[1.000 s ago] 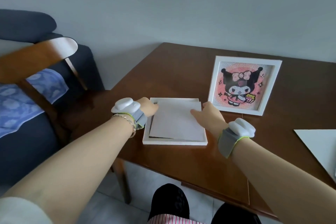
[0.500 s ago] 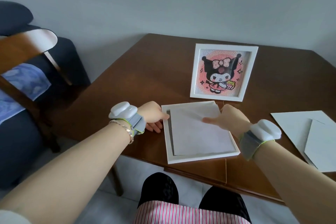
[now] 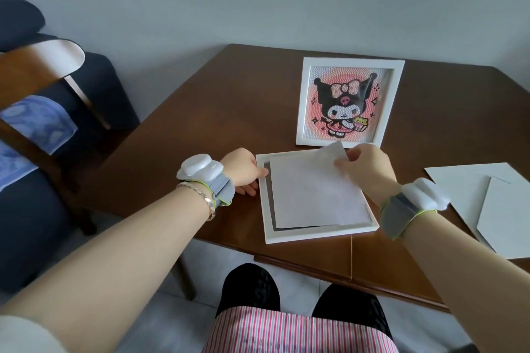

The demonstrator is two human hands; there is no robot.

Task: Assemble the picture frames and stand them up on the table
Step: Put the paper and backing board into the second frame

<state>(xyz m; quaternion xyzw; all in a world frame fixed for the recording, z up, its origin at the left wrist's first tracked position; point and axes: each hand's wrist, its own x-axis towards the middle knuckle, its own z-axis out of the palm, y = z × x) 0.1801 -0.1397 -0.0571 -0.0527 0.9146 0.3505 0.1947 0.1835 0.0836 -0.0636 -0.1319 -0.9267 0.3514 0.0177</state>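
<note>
A white picture frame (image 3: 321, 233) lies face down near the table's front edge. Inside it rests a white paper sheet (image 3: 312, 195), a little askew, with dark backing showing along its left and bottom sides. My right hand (image 3: 364, 165) pinches the sheet's far right corner and lifts it off the frame. My left hand (image 3: 243, 170) presses on the frame's left edge, fingers touching the rim. Behind them an assembled white frame (image 3: 350, 102) with a cartoon character picture stands upright.
Two white boards (image 3: 487, 203) overlap on the table at the right. A wooden chair (image 3: 37, 66) with a blue cloth stands left of the table, in front of a dark sofa. The brown table (image 3: 183, 123) ends just before my knees.
My right hand has curled the sheet's far right corner up off the frame. My left hand stays on the frame's left edge. The view has shifted slightly.
</note>
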